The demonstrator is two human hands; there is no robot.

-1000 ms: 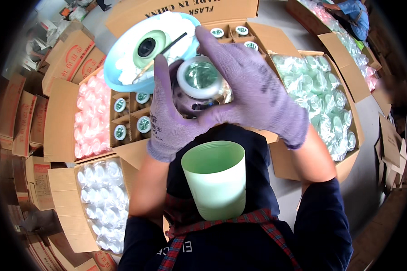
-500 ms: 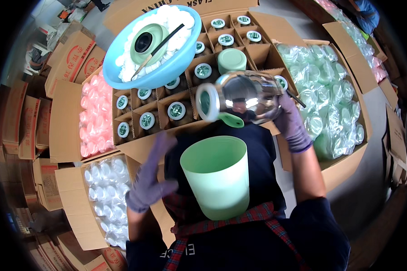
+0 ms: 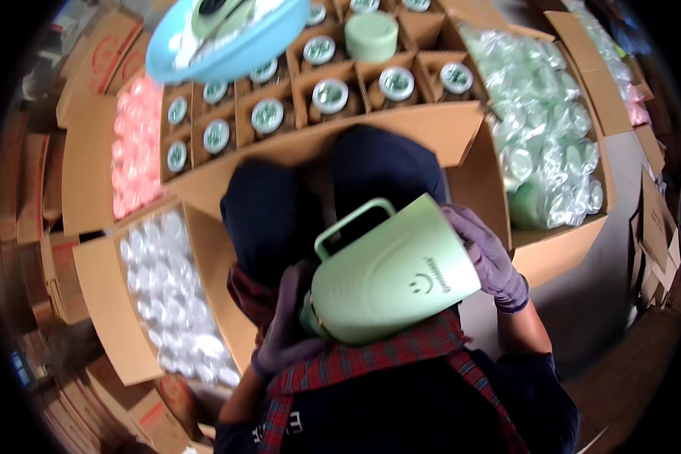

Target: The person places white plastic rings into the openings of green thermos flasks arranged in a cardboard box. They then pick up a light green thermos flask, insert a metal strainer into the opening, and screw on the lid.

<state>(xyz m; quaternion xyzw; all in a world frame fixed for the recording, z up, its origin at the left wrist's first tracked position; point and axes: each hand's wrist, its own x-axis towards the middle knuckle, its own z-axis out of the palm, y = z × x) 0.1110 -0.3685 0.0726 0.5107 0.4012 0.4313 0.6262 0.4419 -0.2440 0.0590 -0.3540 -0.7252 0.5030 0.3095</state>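
A pale green jug body [image 3: 393, 272] with a loop handle lies tilted on its side above my lap, its wide end to the right. My right hand [image 3: 492, 257], in a purple-grey glove, grips that wide end from the side. At the narrower left end, my left hand [image 3: 287, 325], gloved alike, is curled against the jug, its fingers partly hidden. A small drawn face marks the jug's side. No silver flask shows in view; whether it is inside the jug is hidden.
Ahead stands a divided carton [image 3: 424, 121] of upright flasks with a green cup [image 3: 371, 38] on top. A blue basin [image 3: 227, 57] overlaps its left. Cartons hold pink parts [image 3: 138, 151], clear-wrapped white parts [image 3: 174, 295] and bagged green parts [image 3: 545, 129].
The silver flask in my right hand has gone from sight. The green jug has tipped from upright onto its side, and both hands have come in to hold it. The view has shifted.
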